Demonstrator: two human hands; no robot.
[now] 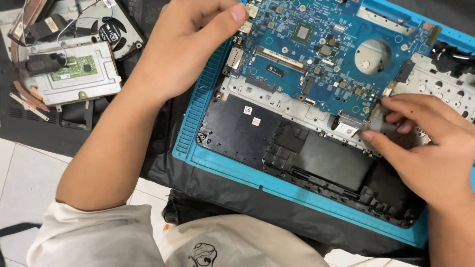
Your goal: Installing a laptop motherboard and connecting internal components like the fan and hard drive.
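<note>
Blue motherboard [316,54] sits in an opened laptop base [277,148] with a bright blue frame, lying on a dark cloth over white tiled floor [20,178]. Left hand [185,47] rests at the board's upper left corner, fingers curled together, thumb tip pressing near the edge ports; it grips nothing that can be seen. Right hand [425,143] is at the board's lower right edge, thumb and forefinger pinched nearly closed on a small flat grey ribbon cable [378,121], just beside a white-labelled connector [348,130]. The other fingers are bent loosely above it. Below the board: a black plastic bay with two small white stickers. Upper left, well apart from both hands: a silver metal drive caddy [74,74] with a green circuit strip, a black cooling fan [111,29], copper heat pipes. Cream sleeve [94,237] at bottom.
</note>
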